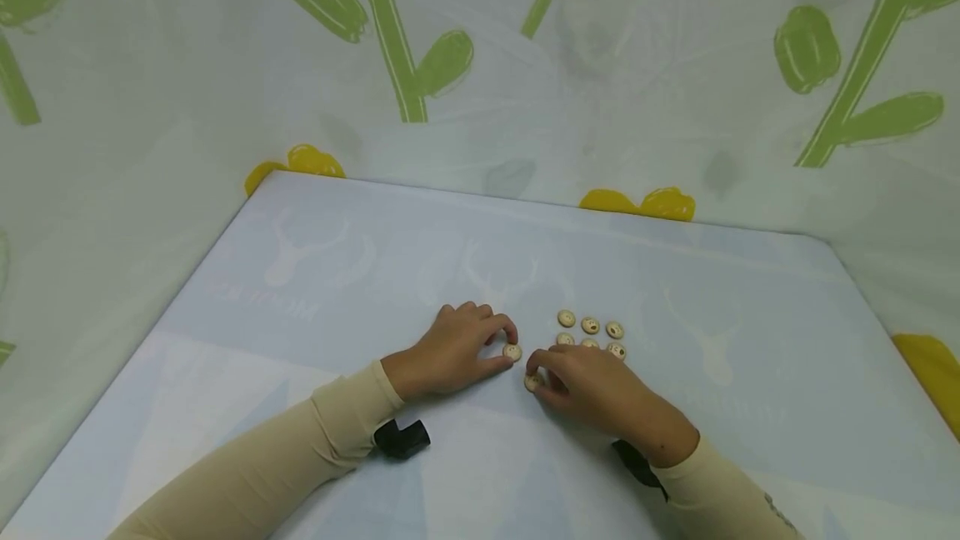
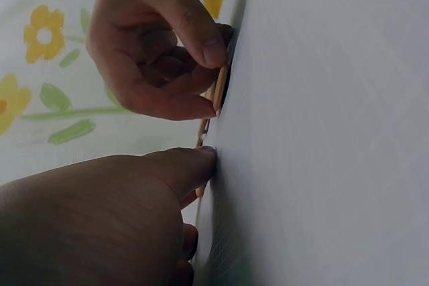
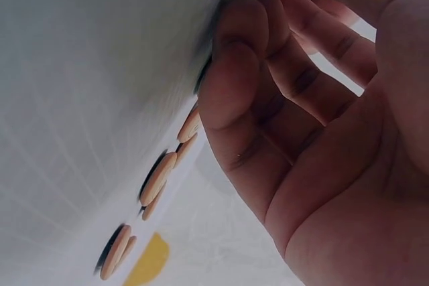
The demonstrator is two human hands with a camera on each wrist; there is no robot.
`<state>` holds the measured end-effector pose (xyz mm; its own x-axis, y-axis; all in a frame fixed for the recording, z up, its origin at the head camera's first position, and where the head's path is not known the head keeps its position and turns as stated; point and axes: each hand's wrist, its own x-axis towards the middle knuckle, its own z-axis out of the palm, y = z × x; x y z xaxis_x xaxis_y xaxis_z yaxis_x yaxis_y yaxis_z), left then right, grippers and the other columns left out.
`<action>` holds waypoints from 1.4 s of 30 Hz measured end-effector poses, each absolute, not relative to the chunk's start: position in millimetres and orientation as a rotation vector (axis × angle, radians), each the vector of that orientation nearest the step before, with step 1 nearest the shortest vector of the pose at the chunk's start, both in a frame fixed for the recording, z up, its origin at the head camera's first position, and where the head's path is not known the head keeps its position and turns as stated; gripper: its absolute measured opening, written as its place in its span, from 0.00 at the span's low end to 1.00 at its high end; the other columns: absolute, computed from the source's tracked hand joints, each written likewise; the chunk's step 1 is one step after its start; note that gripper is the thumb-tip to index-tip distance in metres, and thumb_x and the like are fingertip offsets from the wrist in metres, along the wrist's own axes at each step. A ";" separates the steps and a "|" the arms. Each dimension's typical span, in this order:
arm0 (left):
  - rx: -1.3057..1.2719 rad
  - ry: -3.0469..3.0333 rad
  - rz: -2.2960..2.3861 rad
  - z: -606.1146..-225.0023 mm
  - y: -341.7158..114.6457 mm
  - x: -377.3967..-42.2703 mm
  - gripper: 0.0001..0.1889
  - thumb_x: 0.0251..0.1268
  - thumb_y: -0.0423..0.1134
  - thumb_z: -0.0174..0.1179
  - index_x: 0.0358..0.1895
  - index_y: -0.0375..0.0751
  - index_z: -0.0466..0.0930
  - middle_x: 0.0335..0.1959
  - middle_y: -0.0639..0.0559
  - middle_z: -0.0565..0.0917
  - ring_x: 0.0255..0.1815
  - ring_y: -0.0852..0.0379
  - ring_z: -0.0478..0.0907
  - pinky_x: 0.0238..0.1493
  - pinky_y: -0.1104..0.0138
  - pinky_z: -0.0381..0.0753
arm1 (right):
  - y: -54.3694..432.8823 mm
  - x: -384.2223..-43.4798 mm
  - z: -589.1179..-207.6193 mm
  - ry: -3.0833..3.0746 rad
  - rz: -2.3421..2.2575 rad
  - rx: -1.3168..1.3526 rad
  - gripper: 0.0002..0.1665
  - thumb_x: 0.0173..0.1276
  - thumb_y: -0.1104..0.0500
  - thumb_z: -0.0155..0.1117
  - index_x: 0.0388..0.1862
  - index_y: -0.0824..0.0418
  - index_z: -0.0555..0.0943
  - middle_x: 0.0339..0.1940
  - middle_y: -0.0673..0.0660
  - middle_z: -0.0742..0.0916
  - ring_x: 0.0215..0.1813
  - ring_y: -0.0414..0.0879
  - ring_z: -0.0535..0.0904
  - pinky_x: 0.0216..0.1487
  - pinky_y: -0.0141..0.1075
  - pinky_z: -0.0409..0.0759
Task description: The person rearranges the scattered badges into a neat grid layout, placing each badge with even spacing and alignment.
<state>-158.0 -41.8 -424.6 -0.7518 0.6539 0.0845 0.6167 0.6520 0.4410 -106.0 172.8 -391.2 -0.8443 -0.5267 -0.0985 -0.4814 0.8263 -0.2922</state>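
Observation:
In the head view my left hand (image 1: 450,352) pinches a small round wooden disc (image 1: 512,352) between thumb and index finger, close over the table. Just right of it, my right hand (image 1: 596,386) pinches a second disc (image 1: 533,382) the same way. Beyond the right hand lie two short rows of similar pale discs (image 1: 590,325) with dark marks, the nearer row partly covered by that hand. The left wrist view shows the right hand's disc (image 2: 220,88) tilted on edge, low at the tabletop. Discs of the rows (image 3: 157,179) appear edge-on beside my right hand in its wrist view.
The table (image 1: 300,273) wears a pale blue-white cover with faint antler prints. Behind it hangs a white cloth (image 1: 525,107) with green stems and yellow flowers. Dark wrist-camera parts (image 1: 402,440) stick out under both beige sleeves (image 1: 300,448).

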 end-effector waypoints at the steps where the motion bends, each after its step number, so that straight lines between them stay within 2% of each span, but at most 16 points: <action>1: 1.072 2.776 0.696 -424.7 -41.8 -157.9 0.10 0.67 0.55 0.63 0.46 0.61 0.79 0.30 0.62 0.72 0.35 0.62 0.66 0.39 0.63 0.62 | 172.8 -106.0 -390.9 2.827 -0.391 -0.783 0.07 0.64 0.57 0.72 0.41 0.50 0.85 0.22 0.42 0.76 0.25 0.33 0.69 0.27 0.27 0.69; 24: 1.074 2.774 0.695 -422.1 -42.7 -159.9 0.10 0.67 0.55 0.63 0.47 0.61 0.79 0.30 0.62 0.71 0.35 0.63 0.66 0.38 0.64 0.61 | 169.6 -107.3 -387.8 2.823 -0.358 -0.720 0.09 0.65 0.54 0.71 0.43 0.50 0.83 0.21 0.41 0.75 0.24 0.33 0.68 0.25 0.28 0.68; 42: 1.063 2.772 0.718 -426.9 -42.5 -157.6 0.10 0.67 0.55 0.63 0.46 0.61 0.79 0.30 0.62 0.71 0.36 0.62 0.67 0.40 0.63 0.61 | 174.4 -106.1 -394.3 2.834 -0.364 -0.753 0.08 0.64 0.54 0.71 0.39 0.52 0.82 0.19 0.40 0.74 0.22 0.32 0.67 0.24 0.28 0.67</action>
<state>-157.6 -42.5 -426.9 -0.7543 0.6511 0.0842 0.6100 0.6478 0.4563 -106.1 174.4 -394.3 -0.8538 -0.5075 -0.1159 -0.4618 0.8412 -0.2814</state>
